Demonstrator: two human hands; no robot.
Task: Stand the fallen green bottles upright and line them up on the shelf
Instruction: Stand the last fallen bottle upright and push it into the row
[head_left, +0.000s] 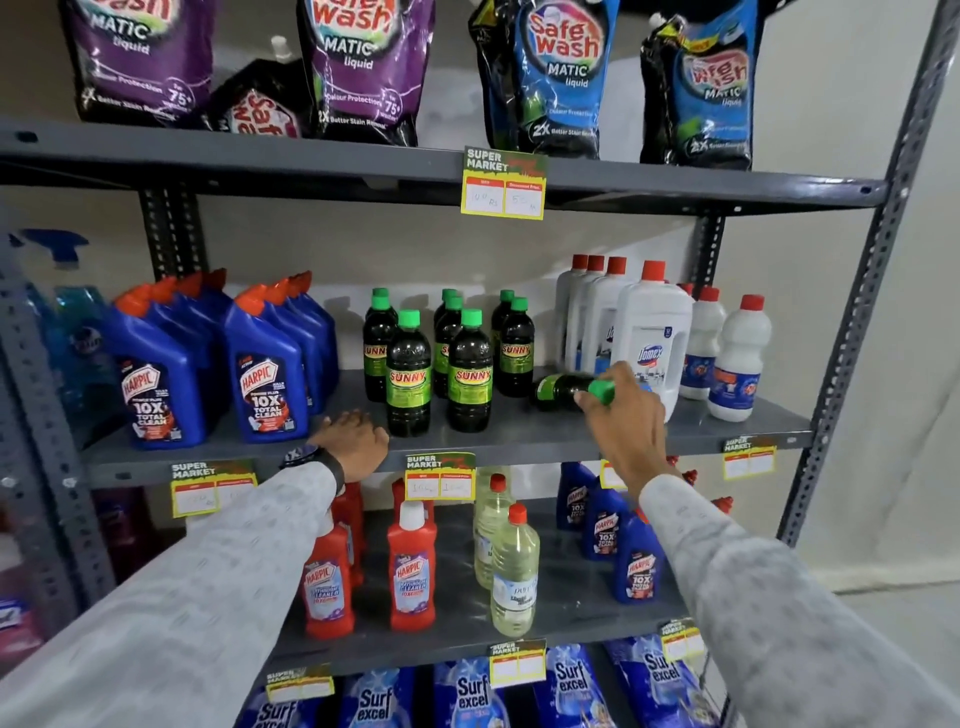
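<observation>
Your right hand (618, 410) is grasping the fallen green bottle (563, 389) at its ribbed bright green cap, fingers curled around the neck. This bottle lies on its side on the middle shelf (519, 431), a flat grey metal board with a dull painted surface; the cap points toward 3 o'clock and the dark round body toward 9 o'clock. It rests just beside the big white plastic jug (652, 332), which has a red cap and a moulded handle.

At 9 o'clock from the lying bottle, the upright green bottles (460, 353) stand in three short rows going toward the back. They are smooth dark cylinders with rounded shoulders, glossy green labels and green screw caps.

Your left hand (356, 441) lies on the front edge of the same shelf with loosely bent fingers, holding nothing, near the front left upright bottle. A dark band sits on this wrist, and both sleeves are of light grey patterned cloth. At the far 9 o'clock side stand the blue angled-neck bottles (260, 374) of shiny plastic with orange-red caps.
</observation>
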